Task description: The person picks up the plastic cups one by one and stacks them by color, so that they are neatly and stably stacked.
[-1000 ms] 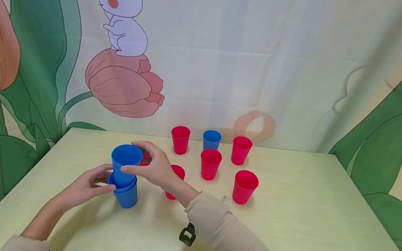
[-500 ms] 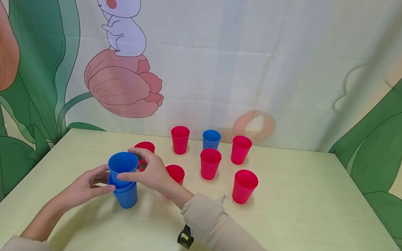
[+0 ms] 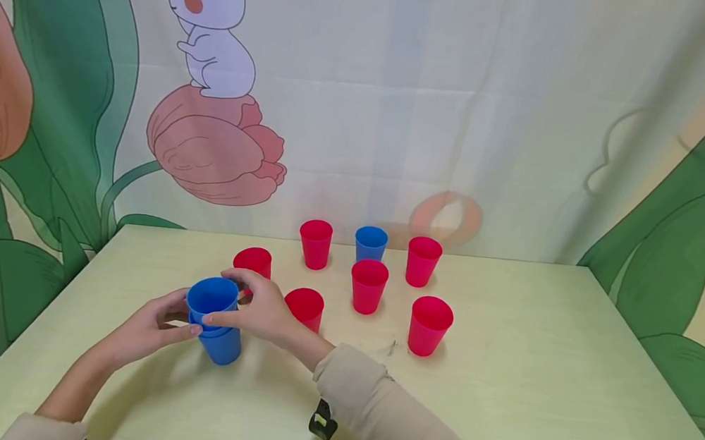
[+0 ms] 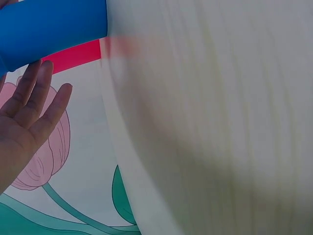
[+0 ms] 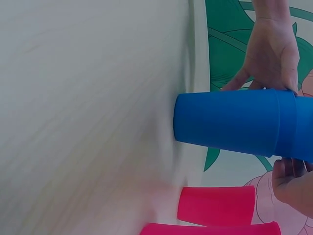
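Observation:
At the left of the table, a lower pair of nested blue cups [image 3: 222,347] stands upright. My left hand [image 3: 147,328] holds them near the rim, thumb on the near side and fingers round the far left. Another blue cup [image 3: 211,298] sits partly inside them, mouth up, and my right hand [image 3: 263,312] grips it between thumb and fingers. The right wrist view has the blue stack [image 5: 225,121] lying sideways across the picture, with the left hand [image 5: 271,56] touching its rim. In the left wrist view, the left fingers [image 4: 36,90] touch the blue cup wall.
Red cups stand mouth up behind and right of the hands: a red cup [image 3: 253,258], one partly behind the right forearm [image 3: 304,306], and several others, including a front right red cup [image 3: 431,327]. A blue cup [image 3: 370,241] stands at the table's back edge.
My right hand has lowered the upper blue cup further into the lower ones, moving slightly left. The left hand stays in place on the lower cups.

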Demonstrator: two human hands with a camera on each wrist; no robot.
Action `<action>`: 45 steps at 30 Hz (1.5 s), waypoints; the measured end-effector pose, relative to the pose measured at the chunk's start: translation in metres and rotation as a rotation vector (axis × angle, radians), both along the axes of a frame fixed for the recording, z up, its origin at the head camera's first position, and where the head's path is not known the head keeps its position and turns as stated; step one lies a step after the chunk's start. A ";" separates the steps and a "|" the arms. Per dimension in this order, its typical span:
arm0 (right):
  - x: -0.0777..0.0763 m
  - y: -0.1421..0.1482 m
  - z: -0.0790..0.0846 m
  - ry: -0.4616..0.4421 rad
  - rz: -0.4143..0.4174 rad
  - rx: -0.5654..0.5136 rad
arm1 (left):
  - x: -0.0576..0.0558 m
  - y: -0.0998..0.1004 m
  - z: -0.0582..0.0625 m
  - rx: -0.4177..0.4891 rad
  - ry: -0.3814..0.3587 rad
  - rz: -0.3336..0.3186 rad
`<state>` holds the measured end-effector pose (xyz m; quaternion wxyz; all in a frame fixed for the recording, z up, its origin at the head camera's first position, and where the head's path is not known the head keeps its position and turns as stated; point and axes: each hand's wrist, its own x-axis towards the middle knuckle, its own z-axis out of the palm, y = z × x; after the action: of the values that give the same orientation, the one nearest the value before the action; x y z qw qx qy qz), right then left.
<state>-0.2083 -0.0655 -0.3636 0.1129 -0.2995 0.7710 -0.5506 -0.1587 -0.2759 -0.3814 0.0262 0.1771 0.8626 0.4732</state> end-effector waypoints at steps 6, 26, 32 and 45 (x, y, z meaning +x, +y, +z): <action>0.002 0.000 -0.001 0.009 -0.001 0.021 | 0.001 0.000 0.001 0.011 -0.011 -0.005; 0.004 0.003 -0.001 0.008 0.002 0.065 | 0.000 -0.001 0.000 0.003 -0.032 0.003; 0.004 0.014 0.007 -0.031 -0.009 0.025 | 0.000 -0.001 0.001 -0.004 -0.039 0.019; 0.000 0.053 0.027 0.021 -0.049 -0.028 | 0.000 0.000 0.000 0.008 -0.018 0.015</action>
<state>-0.2083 -0.0123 -0.3366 0.0871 -0.2877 0.7714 -0.5608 -0.1586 -0.2761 -0.3809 0.0296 0.1666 0.8618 0.4783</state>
